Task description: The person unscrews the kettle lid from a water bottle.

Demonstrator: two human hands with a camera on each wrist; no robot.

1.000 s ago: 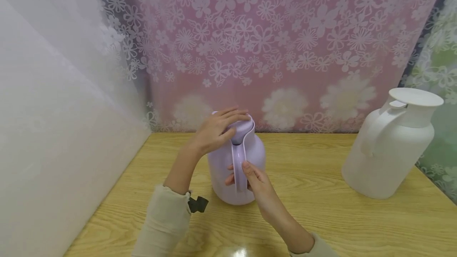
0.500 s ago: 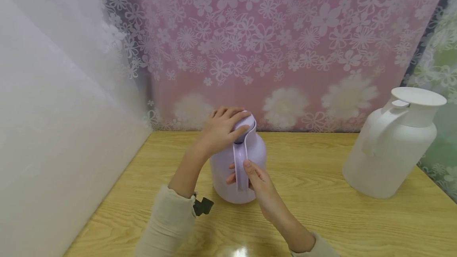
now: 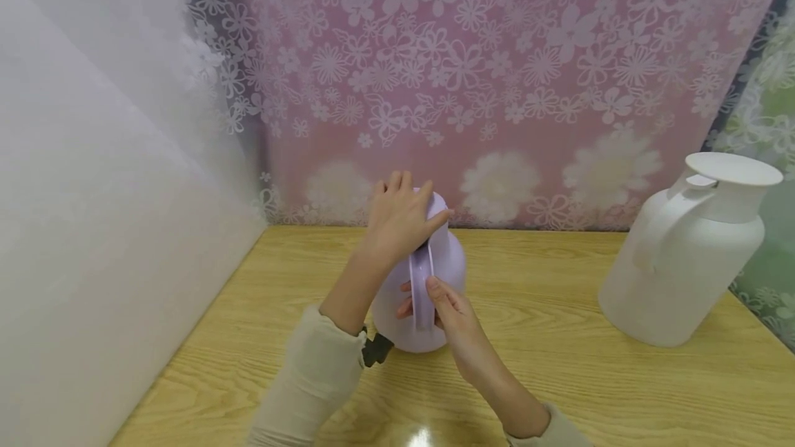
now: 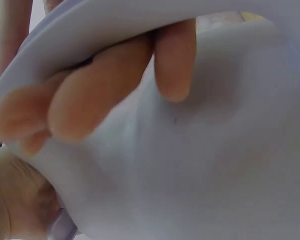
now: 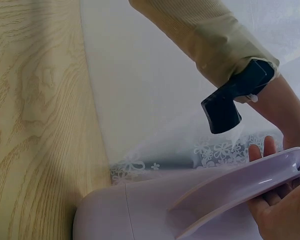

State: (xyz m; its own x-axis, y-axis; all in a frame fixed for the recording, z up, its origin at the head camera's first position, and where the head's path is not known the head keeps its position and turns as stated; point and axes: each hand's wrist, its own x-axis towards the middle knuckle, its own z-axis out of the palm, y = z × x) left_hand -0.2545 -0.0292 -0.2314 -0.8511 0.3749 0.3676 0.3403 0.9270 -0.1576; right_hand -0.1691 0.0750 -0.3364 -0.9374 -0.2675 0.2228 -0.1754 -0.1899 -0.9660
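A lilac thermos jug (image 3: 455, 264) stands upright on the wooden table, its handle (image 3: 423, 302) toward me. My left hand (image 3: 397, 225) lies over the jug's lid (image 3: 437, 204) and grips it, thumb stretched to the right across the near side. Most of the lid is hidden under the palm. Lower down, my right hand (image 3: 451, 316) holds the handle, thumb along its right side and fingers curled through. In the left wrist view those fingers (image 4: 97, 95) show beneath the handle, close to the jug's body. The right wrist view shows the handle (image 5: 240, 185) from the side.
A larger white thermos jug (image 3: 683, 261) stands on the table (image 3: 528, 364) at the right. Behind is a pink flowered backdrop (image 3: 435, 88); a white panel (image 3: 124, 192) borders the left. A black wrist mount (image 5: 232, 100) sits at the left cuff.
My left hand has turned clockwise over the lid, its fingers swinging up and its thumb moving right, with the forearm shifting right. The right hand keeps its hold on the handle.
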